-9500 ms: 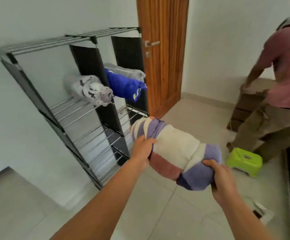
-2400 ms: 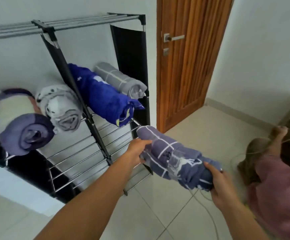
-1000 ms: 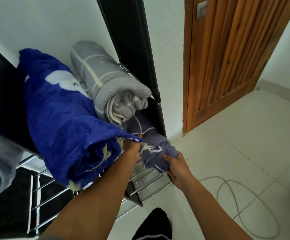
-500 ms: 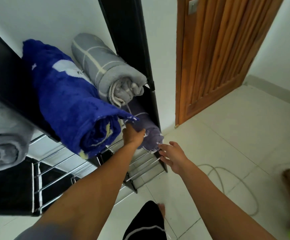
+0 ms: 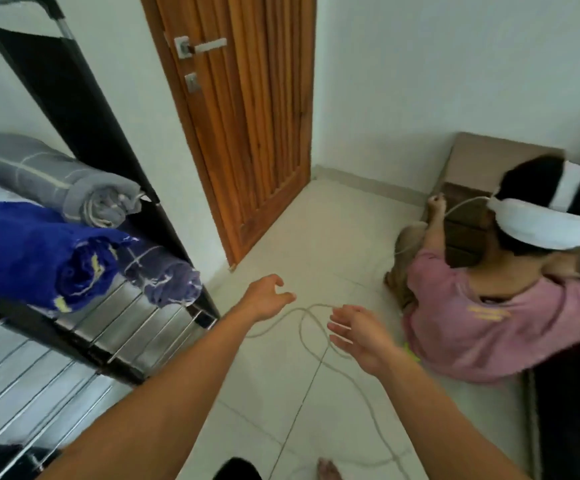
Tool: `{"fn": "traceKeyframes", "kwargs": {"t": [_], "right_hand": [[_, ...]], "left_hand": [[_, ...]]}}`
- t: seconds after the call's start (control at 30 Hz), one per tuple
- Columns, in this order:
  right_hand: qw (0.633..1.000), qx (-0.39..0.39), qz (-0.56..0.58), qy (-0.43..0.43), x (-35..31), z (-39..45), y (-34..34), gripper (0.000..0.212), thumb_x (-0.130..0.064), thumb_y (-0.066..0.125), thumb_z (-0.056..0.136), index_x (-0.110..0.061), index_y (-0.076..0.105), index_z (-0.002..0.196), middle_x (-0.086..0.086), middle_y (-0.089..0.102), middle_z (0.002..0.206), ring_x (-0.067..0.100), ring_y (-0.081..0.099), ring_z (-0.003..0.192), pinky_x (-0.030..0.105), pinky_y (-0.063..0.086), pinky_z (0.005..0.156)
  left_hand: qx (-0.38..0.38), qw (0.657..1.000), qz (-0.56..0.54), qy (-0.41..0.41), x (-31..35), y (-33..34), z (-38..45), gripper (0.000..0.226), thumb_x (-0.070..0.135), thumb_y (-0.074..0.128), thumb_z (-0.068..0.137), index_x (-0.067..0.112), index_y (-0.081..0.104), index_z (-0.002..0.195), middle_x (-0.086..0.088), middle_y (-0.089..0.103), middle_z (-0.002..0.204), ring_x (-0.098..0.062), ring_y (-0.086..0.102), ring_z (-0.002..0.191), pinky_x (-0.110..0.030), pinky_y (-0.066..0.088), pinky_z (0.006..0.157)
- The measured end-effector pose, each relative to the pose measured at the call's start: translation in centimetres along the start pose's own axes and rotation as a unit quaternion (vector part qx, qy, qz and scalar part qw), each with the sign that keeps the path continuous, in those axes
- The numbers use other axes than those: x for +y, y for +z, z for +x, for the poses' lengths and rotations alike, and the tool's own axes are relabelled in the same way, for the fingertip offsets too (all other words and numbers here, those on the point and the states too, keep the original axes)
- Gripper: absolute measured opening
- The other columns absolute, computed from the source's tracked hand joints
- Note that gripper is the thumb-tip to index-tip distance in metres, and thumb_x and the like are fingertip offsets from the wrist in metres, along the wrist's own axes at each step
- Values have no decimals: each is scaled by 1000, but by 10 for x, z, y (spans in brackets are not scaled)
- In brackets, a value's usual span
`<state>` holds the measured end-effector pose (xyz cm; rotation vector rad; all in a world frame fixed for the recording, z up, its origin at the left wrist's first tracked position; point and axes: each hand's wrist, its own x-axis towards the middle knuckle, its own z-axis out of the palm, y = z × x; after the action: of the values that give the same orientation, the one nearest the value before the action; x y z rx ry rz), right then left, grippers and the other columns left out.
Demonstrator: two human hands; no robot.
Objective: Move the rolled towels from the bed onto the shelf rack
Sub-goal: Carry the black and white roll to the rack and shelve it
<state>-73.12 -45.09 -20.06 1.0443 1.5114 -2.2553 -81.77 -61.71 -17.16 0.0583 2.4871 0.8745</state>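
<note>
Head view
Left hand (image 5: pixel 267 301): empty, fingers loosely curled and spread, held over the floor just right of the rack's lower corner.
Right hand (image 5: pixel 361 336): empty, palm open with fingers spread, level with the left hand and apart from it.
Rack (image 5: pixel 84 327): metal-bar shelves with black side panels, standing against the white wall at the left.
Grey towel (image 5: pixel 56 180): rolled, lying on the upper shelf at the rack's right end.
Blue towel (image 5: pixel 32 252): rolled, beside the grey one, its end jutting past the shelf's front edge.
Purple towel (image 5: pixel 163 277): rolled, on the shelf below the grey one, against the black end panel; neither hand touches it.
Cable (image 5: pixel 311 318): looped on the tiled floor beneath both hands.
Door (image 5: pixel 243 109): wooden, shut.
Other person (image 5: pixel 489 306): pink shirt, crouched on the floor at the right, beside a brown box (image 5: pixel 468 216).
</note>
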Motion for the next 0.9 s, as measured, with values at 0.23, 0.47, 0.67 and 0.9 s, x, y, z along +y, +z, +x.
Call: {"fn": "traceKeyframes", "kwargs": {"t": [0.23,0.47,0.67,0.9], "right_hand": [[966,178,166,-90,56,-127,-130,8,-10,49,93,-12,56,94,5,58,89,17,56,76,28,47,70],[872,343,336,-94,156,-267,-248,8,-11,51,93,-6,57,97,10,60,93,22,59,86,33,49,82],[781,443,427,-110,227,-356,-351,13,-14,55,92,-7,60,102,9,62,94,19,60,82,29,49,68],[733,532,401,-135,282,-422,-511,8,-10,51,93,-10,57,89,9,59,89,19,57,76,27,47,67]], "left_hand": [[-141,969,36,201,92,119,-67,42,33,65,87,10,60,121,-9,63,119,-24,60,110,-24,42,87],[-314,909,54,270,135,265,-183,26,22,67,88,4,63,106,-6,59,93,-17,55,86,-24,40,64],[-458,863,63,205,164,382,-290,17,33,63,88,20,52,94,-1,59,95,-12,58,74,-27,44,66],[-529,842,47,95,225,536,-391,17,30,61,91,17,50,89,0,54,90,-16,56,80,-39,48,77]]}}
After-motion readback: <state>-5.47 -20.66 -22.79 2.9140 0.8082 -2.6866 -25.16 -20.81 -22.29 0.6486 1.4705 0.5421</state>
